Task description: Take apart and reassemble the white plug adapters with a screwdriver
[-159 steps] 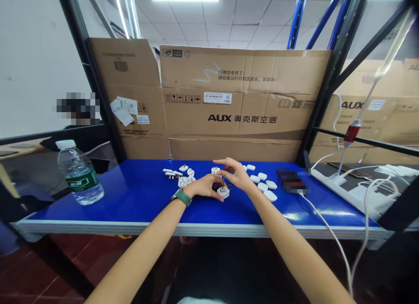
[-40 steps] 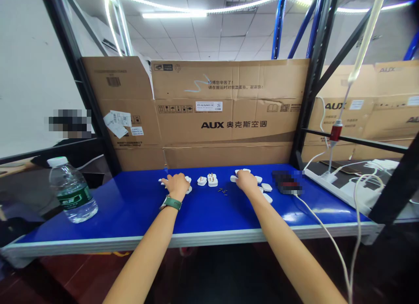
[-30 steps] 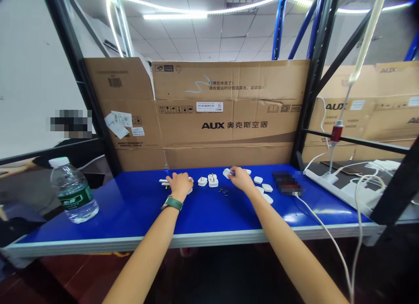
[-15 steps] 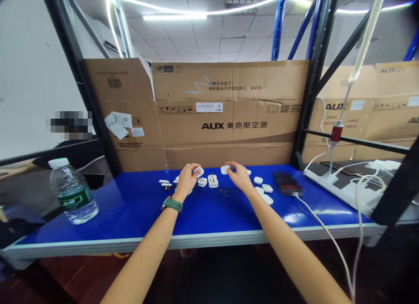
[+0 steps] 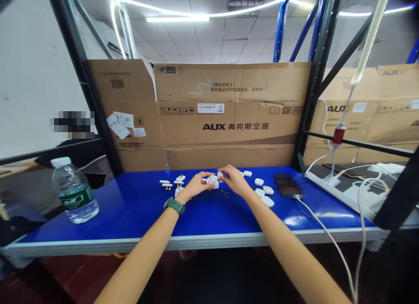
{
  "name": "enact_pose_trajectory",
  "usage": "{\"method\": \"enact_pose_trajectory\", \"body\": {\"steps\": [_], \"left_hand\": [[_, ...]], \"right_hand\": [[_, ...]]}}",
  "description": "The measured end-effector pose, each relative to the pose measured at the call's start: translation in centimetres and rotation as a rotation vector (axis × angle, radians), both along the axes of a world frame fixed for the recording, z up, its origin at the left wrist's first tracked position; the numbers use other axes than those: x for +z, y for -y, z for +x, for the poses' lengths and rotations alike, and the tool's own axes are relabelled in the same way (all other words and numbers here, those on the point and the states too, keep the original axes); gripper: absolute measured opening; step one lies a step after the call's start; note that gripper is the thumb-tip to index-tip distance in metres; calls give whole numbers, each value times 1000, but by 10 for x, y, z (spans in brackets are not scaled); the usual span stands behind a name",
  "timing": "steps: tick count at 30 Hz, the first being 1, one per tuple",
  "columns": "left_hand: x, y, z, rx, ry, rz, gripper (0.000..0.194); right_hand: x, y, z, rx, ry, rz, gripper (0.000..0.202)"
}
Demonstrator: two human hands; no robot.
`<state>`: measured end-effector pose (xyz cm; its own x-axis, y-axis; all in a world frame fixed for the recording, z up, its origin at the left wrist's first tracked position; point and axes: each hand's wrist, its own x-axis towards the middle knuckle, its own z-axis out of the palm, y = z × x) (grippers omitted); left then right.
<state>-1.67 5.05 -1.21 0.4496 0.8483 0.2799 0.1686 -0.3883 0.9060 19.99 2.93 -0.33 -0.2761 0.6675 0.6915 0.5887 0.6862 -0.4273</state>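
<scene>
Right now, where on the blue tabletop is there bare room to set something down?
Left: between the clear green-labelled plastic bottle and the white pronged plug parts. Front centre: between the forearms, nearer than the small dark metal pieces. Crowded: back centre, around the left hand and right hand, and rightward among the rounded white covers.

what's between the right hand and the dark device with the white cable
Several white caps, loosely scattered on the blue table, lie between the right hand and the dark device; the head view shows this.
</scene>
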Motion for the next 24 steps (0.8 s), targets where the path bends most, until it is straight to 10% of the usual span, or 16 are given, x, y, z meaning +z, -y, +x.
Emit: {"method": "enact_pose_trajectory", "body": {"steps": [13,24], "left_hand": [[2,11,5,53,-247,347,42],[1,14,6,-29,-169,304,59]], "right_hand": [[0,7,-7,36,-47,-40,31],[0,11,-9,192,4,12,17]]}}
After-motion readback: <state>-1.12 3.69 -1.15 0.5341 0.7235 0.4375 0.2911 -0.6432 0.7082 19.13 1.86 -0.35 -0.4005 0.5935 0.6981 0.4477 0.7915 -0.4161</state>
